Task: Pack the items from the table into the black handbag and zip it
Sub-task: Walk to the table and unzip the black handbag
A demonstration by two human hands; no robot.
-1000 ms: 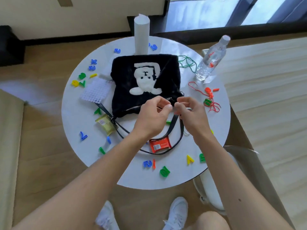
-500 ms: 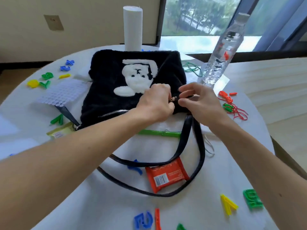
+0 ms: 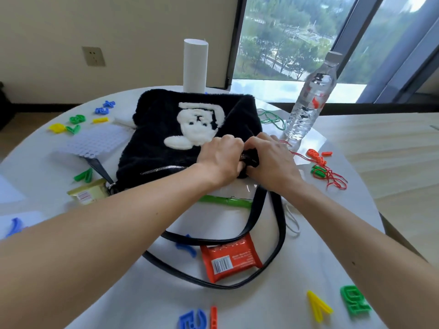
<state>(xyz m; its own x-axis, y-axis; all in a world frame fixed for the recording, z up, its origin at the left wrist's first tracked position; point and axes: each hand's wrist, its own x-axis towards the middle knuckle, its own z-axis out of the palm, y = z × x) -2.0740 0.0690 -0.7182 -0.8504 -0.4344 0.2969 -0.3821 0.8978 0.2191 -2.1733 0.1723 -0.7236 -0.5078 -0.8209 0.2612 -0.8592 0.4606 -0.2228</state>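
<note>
Right now both your hands meet at the right-hand end of the handbag point(image 3: 154, 143), which lies flat on the white table point(image 3: 273, 305) with its zip point(image 3: 161, 170) facing you. Your left hand point(image 3: 219, 159) has its fingers curled onto the furry corner. Your right hand point(image 3: 273, 160) curls over the same corner from the other side. A bit of metal shows between them, but your fingertips are hidden, so I cannot tell which hand has the puller.

The zip looks closed along the stretch that shows, so I judge the step in hand is opening it. Pin the fabric with one hand just beside the puller. With the other hand, draw the puller straight along the teeth toward the left end. The long fur could catch in the slider, so press it flat ahead of the puller.

Mind the strap point(image 3: 281, 224), which loops toward you with the orange packet point(image 3: 231, 260) at its near bend. Open the mouth wide, because the water bottle point(image 3: 306, 100), the green pen point(image 3: 225, 201) and the yellow packet point(image 3: 86, 193) lie outside on the table and all need room.
</note>
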